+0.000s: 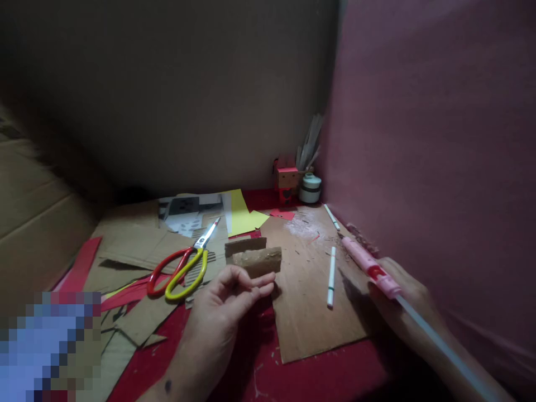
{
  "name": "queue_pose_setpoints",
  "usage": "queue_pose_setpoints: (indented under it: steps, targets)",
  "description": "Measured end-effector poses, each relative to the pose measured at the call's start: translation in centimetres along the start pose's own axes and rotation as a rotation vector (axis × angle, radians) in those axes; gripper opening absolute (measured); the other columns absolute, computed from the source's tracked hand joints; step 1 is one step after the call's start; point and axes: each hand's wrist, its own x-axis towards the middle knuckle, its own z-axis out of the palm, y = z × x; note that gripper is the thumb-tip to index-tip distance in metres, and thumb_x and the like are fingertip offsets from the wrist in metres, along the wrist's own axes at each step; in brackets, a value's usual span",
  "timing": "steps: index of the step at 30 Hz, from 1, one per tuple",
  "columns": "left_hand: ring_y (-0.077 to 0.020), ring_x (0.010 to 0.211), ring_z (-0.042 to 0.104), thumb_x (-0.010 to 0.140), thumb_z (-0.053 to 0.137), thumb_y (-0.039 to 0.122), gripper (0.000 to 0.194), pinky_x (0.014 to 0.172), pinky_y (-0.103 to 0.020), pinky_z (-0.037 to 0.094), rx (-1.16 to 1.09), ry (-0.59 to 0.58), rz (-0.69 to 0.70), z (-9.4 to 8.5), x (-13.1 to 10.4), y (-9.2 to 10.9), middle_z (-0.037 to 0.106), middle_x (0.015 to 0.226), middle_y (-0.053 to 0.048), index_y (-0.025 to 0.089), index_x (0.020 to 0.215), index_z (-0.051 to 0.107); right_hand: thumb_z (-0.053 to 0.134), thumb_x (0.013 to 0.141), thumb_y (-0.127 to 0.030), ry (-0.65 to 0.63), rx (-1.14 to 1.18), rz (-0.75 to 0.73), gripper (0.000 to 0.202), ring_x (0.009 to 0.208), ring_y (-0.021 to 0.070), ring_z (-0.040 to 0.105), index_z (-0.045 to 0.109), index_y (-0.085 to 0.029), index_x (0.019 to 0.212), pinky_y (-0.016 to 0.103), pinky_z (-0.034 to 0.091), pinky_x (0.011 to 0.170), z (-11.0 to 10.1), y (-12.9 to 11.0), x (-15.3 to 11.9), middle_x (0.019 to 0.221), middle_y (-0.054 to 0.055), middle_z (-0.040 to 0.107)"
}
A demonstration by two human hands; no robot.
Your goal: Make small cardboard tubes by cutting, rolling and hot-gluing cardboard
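Pink glue gun x1, over desk's right side, nozzle far-left, long axis diagonal; right hand closed round it. Left hand half-curled by curled cardboard, grip unclear. White sticks x2, scissors x1.

Pink plastic glue gun held in right hand.
Red-and-yellow-handled metal scissors are laid over brown cardboard pieces.

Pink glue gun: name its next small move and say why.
Probably ease the pink glue gun left toward the curled cardboard piece: the right hand grips the gun with its nozzle off to the right, while the left hand is at the cardboard's lower edge.
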Motion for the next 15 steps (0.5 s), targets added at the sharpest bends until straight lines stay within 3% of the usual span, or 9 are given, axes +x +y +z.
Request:
queue_pose_setpoints:
  steps: [6,11,15]
  targets:
    - [-0.0239,0.100,0.063,0.073,0.066,0.013,0.024,0.086,-0.030,0.050,-0.009,0.023,0.106,-0.5,0.4,1.0,0.073,0.080,-0.004,0.018,0.069,0.044,0.038,0.084,-0.027,-0.271,-0.444,0.004,0.024,0.071,0.0229,0.058,0.053,-0.016,0.101,0.032,0.038,0.056,-0.5,2.1,1.6,0.092,0.010,0.053]
    - [-0.0264,0.098,0.064,0.066,0.071,0.011,0.026,0.080,-0.025,0.053,-0.018,0.073,0.155,-1.3,0.5,2.1,0.072,0.074,-0.005,0.017,0.066,0.045,0.043,0.080,-0.015,-0.358,-0.434,-0.003,0.041,0.076,0.0214,0.057,0.047,-0.017,0.121,0.030,0.037,0.060,-0.1,2.5,2.5,0.095,0.010,0.053]
    - [-0.0292,0.094,0.065,0.061,0.072,0.008,0.029,0.077,-0.027,0.054,-0.061,0.146,0.169,-2.6,0.3,3.5,0.073,0.086,-0.010,0.017,0.068,0.046,0.048,0.073,-0.009,-0.360,-0.354,-0.014,0.057,0.080,0.0215,0.055,0.043,-0.019,0.128,0.030,0.038,0.065,0.2,3.0,3.1,0.095,0.011,0.054]
